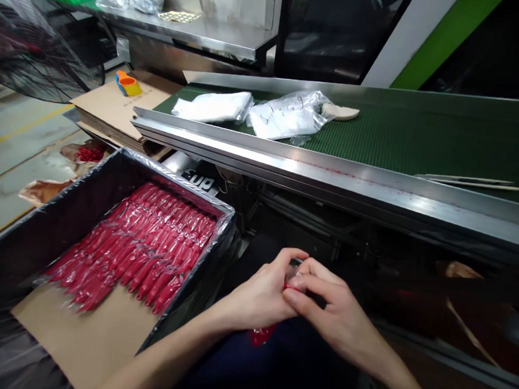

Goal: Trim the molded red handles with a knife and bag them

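My left hand point(266, 296) is closed around a red item in clear plastic wrap point(261, 335), above my lap. One red end pokes out below the palm; most of the item is hidden by my fingers. With bent fingers, my right hand point(329, 302) pinches the clear wrap at the upper end, touching my left hand. To the left stands a box lined with black plastic point(235, 213). Inside it lie rows of similar red wrapped items point(148, 239), long and narrow, some with a small hole at the end. A cardboard sheet point(91, 337) shows beneath them.
A green conveyor belt with a metal edge point(332, 179) runs across the front. On it lie white plastic bags point(288, 116), a beige piece point(340, 111) and tweezers point(467, 181). Stacked cardboard point(100, 101) holds a tape roll point(128, 85). A fan point(32, 51) stands far left.
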### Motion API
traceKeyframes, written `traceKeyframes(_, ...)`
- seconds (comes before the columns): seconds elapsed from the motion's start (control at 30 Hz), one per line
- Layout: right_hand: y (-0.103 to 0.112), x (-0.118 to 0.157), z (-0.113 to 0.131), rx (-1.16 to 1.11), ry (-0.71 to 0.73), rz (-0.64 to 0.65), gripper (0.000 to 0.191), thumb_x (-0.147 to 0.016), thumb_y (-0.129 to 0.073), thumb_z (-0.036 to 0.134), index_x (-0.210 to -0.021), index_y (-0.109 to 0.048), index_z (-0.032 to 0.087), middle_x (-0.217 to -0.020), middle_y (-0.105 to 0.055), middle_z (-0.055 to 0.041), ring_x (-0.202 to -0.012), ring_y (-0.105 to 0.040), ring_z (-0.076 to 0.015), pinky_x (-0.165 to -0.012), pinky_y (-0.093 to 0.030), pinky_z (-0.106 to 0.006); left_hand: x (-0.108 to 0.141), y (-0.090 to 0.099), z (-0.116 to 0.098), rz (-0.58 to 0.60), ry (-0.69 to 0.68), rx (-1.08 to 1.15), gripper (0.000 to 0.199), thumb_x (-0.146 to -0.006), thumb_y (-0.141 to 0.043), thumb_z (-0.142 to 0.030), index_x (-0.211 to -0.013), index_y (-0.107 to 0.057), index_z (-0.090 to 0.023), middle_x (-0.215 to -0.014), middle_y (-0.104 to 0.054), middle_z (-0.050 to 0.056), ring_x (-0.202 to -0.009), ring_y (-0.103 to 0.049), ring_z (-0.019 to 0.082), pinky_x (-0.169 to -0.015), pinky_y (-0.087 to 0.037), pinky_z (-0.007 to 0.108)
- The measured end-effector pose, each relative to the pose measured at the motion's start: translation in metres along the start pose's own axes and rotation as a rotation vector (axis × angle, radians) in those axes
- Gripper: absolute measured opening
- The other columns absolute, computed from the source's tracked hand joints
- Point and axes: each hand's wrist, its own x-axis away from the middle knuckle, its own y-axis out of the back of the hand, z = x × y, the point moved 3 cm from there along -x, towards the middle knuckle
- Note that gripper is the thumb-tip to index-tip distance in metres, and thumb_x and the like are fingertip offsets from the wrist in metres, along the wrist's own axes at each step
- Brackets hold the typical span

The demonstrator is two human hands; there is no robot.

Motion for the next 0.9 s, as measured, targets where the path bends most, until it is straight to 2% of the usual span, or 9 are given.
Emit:
traceKeyframes(0.1, 0.014, -0.005, -0.002, -0.050, 0.002, -0.053, 0.026, -0.090, -0.059, 0.038, -0.072, -0.067, 0.021, -0.081, -0.054, -0.0012, -0.077, -0.051, -0.0141, -0.071, -0.042, -0.026, -0.002, 0.003, -0.003, 0.013, 0.012, 0.051, 0.080, -0.071, -0.075, -0.022, -0.140, -0.035, -0.021, -0.103, -0.064, 0.007, -0.085, -0.062, 0.019, -0.075, -0.050, 0.030)
traceKeyframes(0.17, 0.026, -0.007, -0.005, -0.122, 0.003, -0.144, 0.030, -0.093, -0.053, 0.039, -0.074, -0.064, 0.020, -0.078, -0.052, -0.0010, -0.072, -0.048, -0.0129, -0.065, -0.041, -0.025, 0.000, 0.007, -0.003, 0.021, 0.043, 0.199, 0.088, -0.068, -0.081, -0.026, -0.142, -0.033, -0.023, -0.106, -0.061, 0.007, -0.090, -0.061, 0.019, -0.081, -0.050, 0.033)
traceKeyframes(0.2, 0.032, -0.007, -0.006, -0.162, 0.008, -0.194, 0.030, -0.094, -0.050, 0.040, -0.076, -0.063, 0.019, -0.078, -0.051, -0.0008, -0.070, -0.047, -0.0127, -0.064, -0.041, -0.025, 0.002, 0.010, -0.003, 0.019, 0.058, 0.296, 0.085, -0.070, -0.081, -0.028, -0.141, -0.034, -0.023, -0.108, -0.060, 0.007, -0.094, -0.060, 0.019, -0.084, -0.049, 0.034)
traceKeyframes(0.27, 0.042, -0.006, -0.008, -0.237, 0.020, -0.279, 0.030, -0.096, -0.047, 0.041, -0.079, -0.062, 0.019, -0.077, -0.049, -0.0007, -0.069, -0.046, -0.0125, -0.063, -0.041, -0.025, 0.007, 0.015, 0.000, 0.019, 0.077, 0.475, 0.065, -0.079, -0.073, -0.035, -0.135, -0.043, -0.022, -0.111, -0.060, 0.009, -0.099, -0.060, 0.019, -0.087, -0.048, 0.033)
traceKeyframes(0.33, 0.048, -0.004, -0.008, -0.293, 0.020, -0.327, 0.029, -0.095, -0.047, 0.041, -0.084, -0.063, 0.019, -0.078, -0.050, -0.0013, -0.069, -0.047, -0.0130, -0.063, -0.042, -0.026, 0.014, 0.018, 0.004, 0.042, 0.083, 0.631, 0.045, -0.087, -0.063, -0.041, -0.126, -0.053, -0.020, -0.112, -0.060, 0.010, -0.098, -0.061, 0.019, -0.082, -0.050, 0.032)
traceKeyframes(0.43, 0.051, -0.004, -0.005, -0.350, 0.014, -0.362, 0.028, -0.095, -0.047, 0.042, -0.091, -0.064, 0.020, -0.083, -0.052, -0.0036, -0.071, -0.052, -0.0150, -0.063, -0.046, -0.029, 0.021, 0.017, 0.008, 0.059, 0.113, 0.838, 0.036, -0.088, -0.063, -0.040, -0.116, -0.062, -0.018, -0.113, -0.062, 0.013, -0.096, -0.062, 0.020, -0.077, -0.052, 0.030)
traceKeyframes(0.63, 0.054, -0.008, 0.003, -0.393, 0.071, -0.426, 0.025, -0.090, -0.054, 0.045, -0.089, -0.066, 0.023, -0.089, -0.052, -0.0043, -0.080, -0.055, -0.0176, -0.069, -0.051, -0.030, 0.026, 0.011, -0.003, 0.087, 0.102, 0.761, 0.050, -0.077, -0.076, -0.025, -0.123, -0.056, -0.021, -0.103, -0.064, 0.008, -0.087, -0.063, 0.017, -0.074, -0.051, 0.027)
traceKeyframes(0.77, 0.054, -0.010, 0.001, -0.418, 0.057, -0.459, 0.023, -0.086, -0.059, 0.046, -0.087, -0.069, 0.025, -0.092, -0.054, -0.0041, -0.081, -0.057, -0.0176, -0.069, -0.053, -0.031, 0.030, 0.014, -0.012, 0.034, 0.047, 0.747, 0.050, -0.077, -0.071, -0.012, -0.123, -0.053, -0.022, -0.100, -0.062, 0.006, -0.078, -0.060, 0.012, -0.068, -0.051, 0.024)
traceKeyframes(0.9, 0.052, -0.012, -0.003, -0.465, 0.015, -0.494, 0.020, -0.085, -0.062, 0.044, -0.088, -0.070, 0.026, -0.092, -0.058, -0.0030, -0.079, -0.059, -0.0154, -0.070, -0.053, -0.029, 0.036, 0.016, -0.015, 0.030, 0.013, 0.760, 0.051, -0.078, -0.069, -0.009, -0.124, -0.053, -0.024, -0.104, -0.062, 0.006, -0.080, -0.061, 0.013, -0.070, -0.052, 0.025)
